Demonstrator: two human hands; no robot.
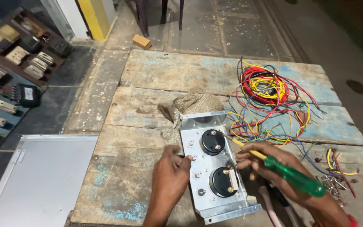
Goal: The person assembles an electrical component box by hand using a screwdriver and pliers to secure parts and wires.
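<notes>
— Metal panel [215, 168] with two black round meters lies on our wooden table [148, 105], long axis running away from us; left hand [169, 174] steadies its left edge, fingers curled.

— Right hand [274, 162] grips our green-handled screwdriver [282, 168], tip toward the upper meter [213, 141]; wire tangle [269, 94] lies beyond.

Both forearms were bare, no sleeves showing. The left hand [169, 170] wore no glove or ring. Near the right hand [274, 168], a red band edged the wrist.
</notes>
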